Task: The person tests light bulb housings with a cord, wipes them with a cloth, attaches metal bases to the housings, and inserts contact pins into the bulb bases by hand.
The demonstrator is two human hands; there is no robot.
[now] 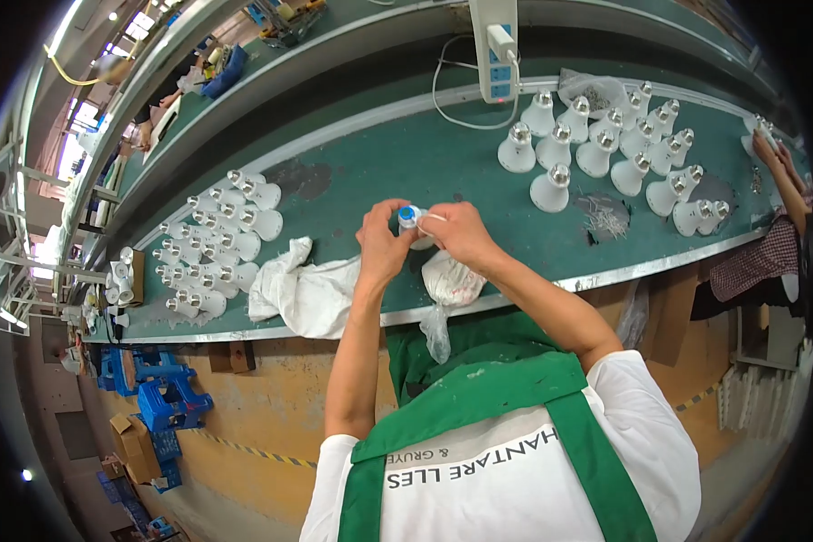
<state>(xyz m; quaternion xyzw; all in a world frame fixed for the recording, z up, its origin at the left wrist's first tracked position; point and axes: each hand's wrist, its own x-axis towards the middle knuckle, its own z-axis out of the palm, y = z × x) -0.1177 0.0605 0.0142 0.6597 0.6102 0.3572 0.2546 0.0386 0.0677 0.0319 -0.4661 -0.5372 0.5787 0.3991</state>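
Above the green bench, my left hand point(387, 237) has its fingers closed round one side of a white bulb housing point(421, 242) with a blue top. My right hand point(462, 232) pinches at the housing's other side, near a thin white piece too small to make out. Just below the hands lies a clear plastic bag point(452, 280) with small pale contents. A white cloth point(307, 291) is spread to the left of it, at the bench's front edge.
Several white bulb housings point(244, 217) lie in rows at left; several more point(596, 154) stand at right, beside thin white pins point(607, 219). A power strip point(497, 63) with a cable hangs at the back. At far right are a co-worker's hands point(768, 152). Blue stools point(167, 404) stand below.
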